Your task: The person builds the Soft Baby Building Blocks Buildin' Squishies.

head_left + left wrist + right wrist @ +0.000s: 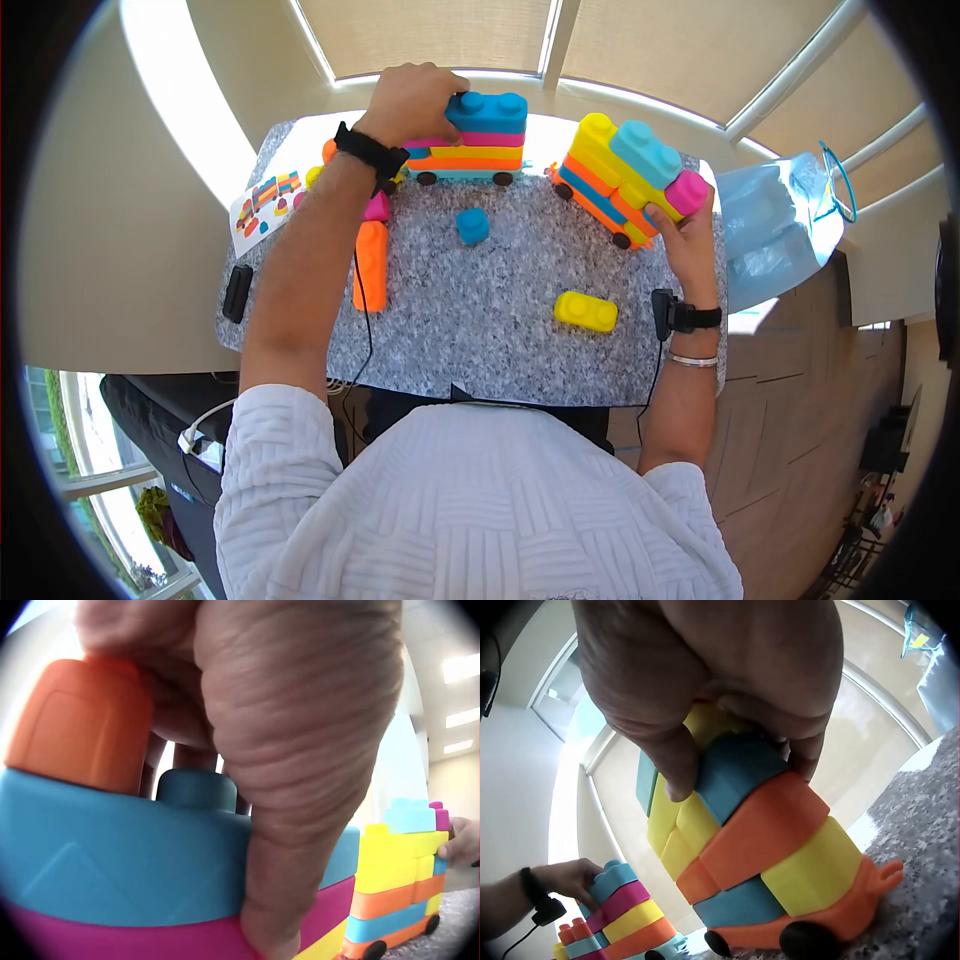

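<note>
Two stacks of coloured blocks on wheeled bases stand at the back of the table. My left hand (415, 103) grips the upper blocks of the left stack (480, 135); in the left wrist view its thumb presses the side of a long blue block (127, 855), beside an orange block (82, 727). The right stack (610, 175) carries a light blue block and a pink block on top. My right hand (692, 245) holds its right end, and in the right wrist view the fingers pinch around a blue block (739, 776) above orange and yellow ones.
A small blue block (472, 226) and a yellow block (585, 311) lie mid-table. An orange block (370, 268) and a pink block (377, 207) are near my left forearm. A picture sheet (265, 210) and a black object (237, 293) sit left; a clear bag (780, 225) is at right.
</note>
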A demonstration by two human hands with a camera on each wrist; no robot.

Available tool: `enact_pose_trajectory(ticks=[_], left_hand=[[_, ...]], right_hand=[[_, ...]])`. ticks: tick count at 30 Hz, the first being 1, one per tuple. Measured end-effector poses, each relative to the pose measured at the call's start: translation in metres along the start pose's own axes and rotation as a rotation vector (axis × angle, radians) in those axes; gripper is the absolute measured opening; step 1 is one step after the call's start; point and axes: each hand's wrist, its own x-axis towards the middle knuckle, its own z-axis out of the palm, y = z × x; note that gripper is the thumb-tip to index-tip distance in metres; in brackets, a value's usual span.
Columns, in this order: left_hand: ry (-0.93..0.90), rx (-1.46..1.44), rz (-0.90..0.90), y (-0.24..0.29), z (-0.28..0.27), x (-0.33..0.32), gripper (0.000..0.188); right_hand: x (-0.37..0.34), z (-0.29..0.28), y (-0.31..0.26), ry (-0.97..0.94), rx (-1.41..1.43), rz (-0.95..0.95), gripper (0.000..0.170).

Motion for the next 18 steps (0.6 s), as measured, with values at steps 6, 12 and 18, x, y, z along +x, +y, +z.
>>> enact_pose_trajectory(ticks=[6, 12, 18], left_hand=[[0.052, -0.119, 0.035, 0.018, 0.007, 0.014, 0.060], [0.055, -0.044, 0.104, 0.055, 0.007, 0.025, 0.055], [-0.139, 0.077, 0.053, 0.070, 0.001, 0.033, 0.062]], right_hand=[[-0.007, -0.011, -0.013, -0.022, 0.021, 0.043, 0.064], [-0.015, -0.023, -0.003, -0.031, 0.064, 0.078, 0.067], [-0.023, -0.027, -0.002, -0.012, 0.021, 0.073, 0.067]])
